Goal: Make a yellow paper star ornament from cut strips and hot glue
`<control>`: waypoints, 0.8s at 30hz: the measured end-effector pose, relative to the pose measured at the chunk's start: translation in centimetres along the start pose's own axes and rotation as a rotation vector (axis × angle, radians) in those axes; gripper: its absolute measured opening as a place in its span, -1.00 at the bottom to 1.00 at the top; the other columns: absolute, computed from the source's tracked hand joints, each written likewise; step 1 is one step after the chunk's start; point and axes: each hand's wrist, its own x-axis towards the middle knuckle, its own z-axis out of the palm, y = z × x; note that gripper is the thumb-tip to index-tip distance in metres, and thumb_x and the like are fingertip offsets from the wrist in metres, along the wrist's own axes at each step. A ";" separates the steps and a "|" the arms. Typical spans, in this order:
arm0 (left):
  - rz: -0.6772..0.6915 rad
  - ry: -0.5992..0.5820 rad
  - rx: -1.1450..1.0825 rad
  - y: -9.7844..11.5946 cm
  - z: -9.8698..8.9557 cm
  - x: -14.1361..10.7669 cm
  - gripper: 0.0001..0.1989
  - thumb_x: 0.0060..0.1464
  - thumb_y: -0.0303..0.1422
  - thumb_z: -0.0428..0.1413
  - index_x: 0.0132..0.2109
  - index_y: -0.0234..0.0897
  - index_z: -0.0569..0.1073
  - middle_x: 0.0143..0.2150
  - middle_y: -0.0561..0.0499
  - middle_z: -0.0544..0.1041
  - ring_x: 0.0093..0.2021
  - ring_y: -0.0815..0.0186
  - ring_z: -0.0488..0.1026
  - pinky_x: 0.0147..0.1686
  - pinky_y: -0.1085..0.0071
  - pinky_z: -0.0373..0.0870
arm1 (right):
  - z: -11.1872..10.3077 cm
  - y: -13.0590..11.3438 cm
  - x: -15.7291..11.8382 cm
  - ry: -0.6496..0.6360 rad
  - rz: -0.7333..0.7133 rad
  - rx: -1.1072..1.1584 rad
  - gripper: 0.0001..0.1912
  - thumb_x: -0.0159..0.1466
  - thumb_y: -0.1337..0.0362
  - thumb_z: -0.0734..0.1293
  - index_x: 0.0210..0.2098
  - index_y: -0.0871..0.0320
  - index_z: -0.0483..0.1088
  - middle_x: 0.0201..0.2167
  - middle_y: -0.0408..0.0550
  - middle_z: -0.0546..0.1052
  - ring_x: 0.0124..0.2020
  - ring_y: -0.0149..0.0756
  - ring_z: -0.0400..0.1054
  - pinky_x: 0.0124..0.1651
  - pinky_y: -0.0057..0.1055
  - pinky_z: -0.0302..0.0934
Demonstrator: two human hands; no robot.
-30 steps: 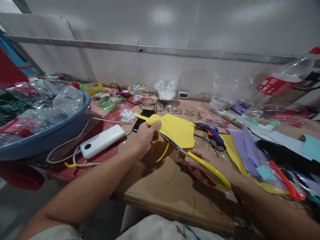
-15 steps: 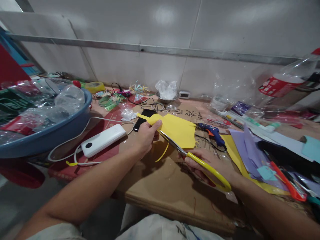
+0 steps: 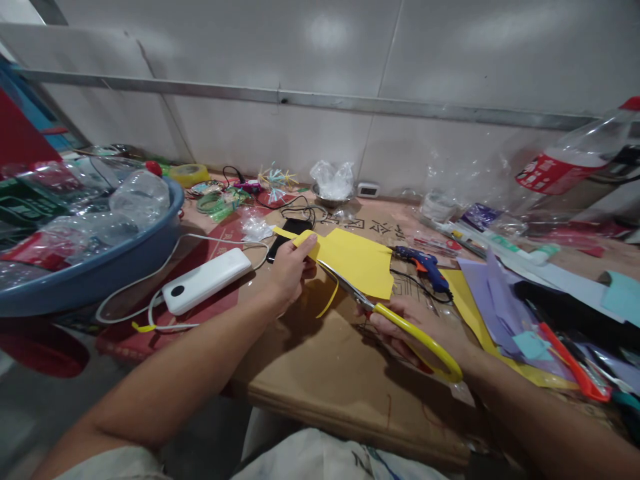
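A yellow sheet (image 3: 357, 262) is pinched at its left end between the thumb and fingers of my left hand (image 3: 293, 270). My right hand (image 3: 400, 330) grips yellow-handled scissors (image 3: 420, 340), whose blades point up and left along the sheet's lower edge. From that edge, near the blade tips, a thin yellow strip (image 3: 329, 300) hangs down over brown cardboard (image 3: 320, 360). Another narrow yellow piece sticks out to the left above my left hand, across a black phone (image 3: 285, 248).
On the left are a blue basin (image 3: 150, 257) of plastic bottles and a white power bank (image 3: 207, 280) with a cable. A blue glue gun (image 3: 425, 267) lies right of the sheet. Purple paper (image 3: 493, 307) and an orange-red cutter (image 3: 575, 363) lie further right.
The yellow sheet has shifted and tilted slightly at my left hand. The hanging strip has moved a little to the right and up. My right hand stays nearly in place.
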 end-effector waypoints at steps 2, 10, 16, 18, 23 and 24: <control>0.004 0.001 0.008 0.0 -0.1 0.1 -0.58 -0.21 -0.18 0.37 -0.37 -0.32 0.33 -0.53 0.16 0.31 -0.64 0.60 0.06 -0.66 0.60 -0.07 | -0.1 -0.1 0.0 -0.005 -0.026 -0.018 -0.52 0.25 -0.17 0.31 -0.33 0.18 0.33 -0.62 -0.29 0.25 -0.72 -0.59 0.05 -0.72 -0.63 -0.02; -0.001 0.003 0.056 -0.4 0.1 -0.2 -0.59 -0.19 -0.18 0.36 -0.32 -0.35 0.39 -0.47 0.11 0.39 -0.63 0.58 0.15 -0.64 0.58 0.04 | 0.4 -1.4 -0.3 -0.028 -0.075 -0.055 -0.56 0.27 -0.12 0.32 -0.35 0.17 0.30 -0.62 -0.29 0.28 -0.74 -0.60 0.09 -0.73 -0.65 0.03; 0.001 0.005 0.067 -0.4 0.1 -0.2 -0.60 -0.18 -0.17 0.36 -0.31 -0.35 0.41 -0.45 0.08 0.42 -0.61 0.56 0.20 -0.63 0.58 0.07 | 0.4 -0.9 -0.1 -0.024 -0.092 -0.020 -0.62 0.28 -0.04 0.35 -0.35 0.17 0.31 -0.61 -0.31 0.28 -0.74 -0.63 0.09 -0.72 -0.68 0.02; 0.003 0.007 0.071 -0.4 0.0 -0.1 -0.60 -0.17 -0.17 0.35 -0.31 -0.35 0.41 -0.44 0.08 0.43 -0.61 0.56 0.21 -0.63 0.58 0.08 | 0.4 -0.7 -0.1 -0.024 -0.091 -0.014 -0.61 0.29 -0.06 0.34 -0.34 0.17 0.32 -0.61 -0.31 0.27 -0.74 -0.63 0.08 -0.72 -0.68 0.02; -0.006 0.015 0.079 -0.4 0.0 -0.2 -0.61 -0.17 -0.17 0.35 -0.31 -0.34 0.41 -0.44 0.08 0.43 -0.61 0.56 0.22 -0.63 0.58 0.10 | 0.5 -1.1 -0.3 -0.040 -0.071 -0.018 -0.56 0.27 -0.11 0.34 -0.34 0.18 0.31 -0.62 -0.30 0.25 -0.73 -0.62 0.06 -0.72 -0.67 -0.01; -0.009 0.017 0.079 -0.4 0.1 -0.3 -0.61 -0.18 -0.18 0.35 -0.31 -0.34 0.41 -0.45 0.08 0.43 -0.61 0.56 0.22 -0.63 0.58 0.11 | 0.5 -1.2 -0.4 -0.038 -0.064 -0.016 -0.56 0.26 -0.11 0.34 -0.34 0.18 0.31 -0.62 -0.30 0.25 -0.73 -0.62 0.05 -0.72 -0.67 -0.02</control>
